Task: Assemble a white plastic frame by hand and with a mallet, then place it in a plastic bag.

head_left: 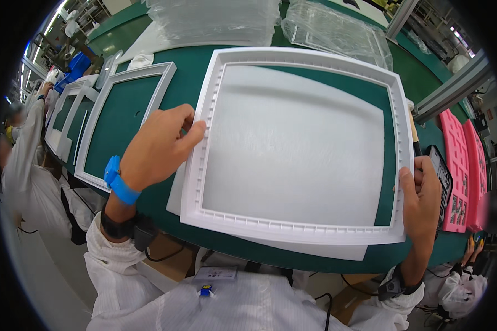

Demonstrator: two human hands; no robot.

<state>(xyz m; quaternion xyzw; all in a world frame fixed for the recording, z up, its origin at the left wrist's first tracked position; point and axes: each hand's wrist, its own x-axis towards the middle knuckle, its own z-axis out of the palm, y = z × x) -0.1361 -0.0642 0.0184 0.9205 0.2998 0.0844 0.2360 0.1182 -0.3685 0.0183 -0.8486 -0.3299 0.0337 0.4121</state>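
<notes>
A large white plastic frame (292,59) lies on the green table mat (189,77) in front of me. Under it lies a translucent white sheet (292,149), showing through the opening and sticking out below the frame's near edge. My left hand (159,144) rests on the frame's left rail, thumb pressing its inner edge, fingers curled. A blue strap is on that wrist. My right hand (421,197) grips the frame's lower right corner, thumb on top of the rail.
Another white frame (96,110) lies empty to the left, more frames beyond it. Stacks of clear plastic trays (215,22) stand at the back. Pink trays (457,160) and a dark tool lie at the right. A person in white works at far left.
</notes>
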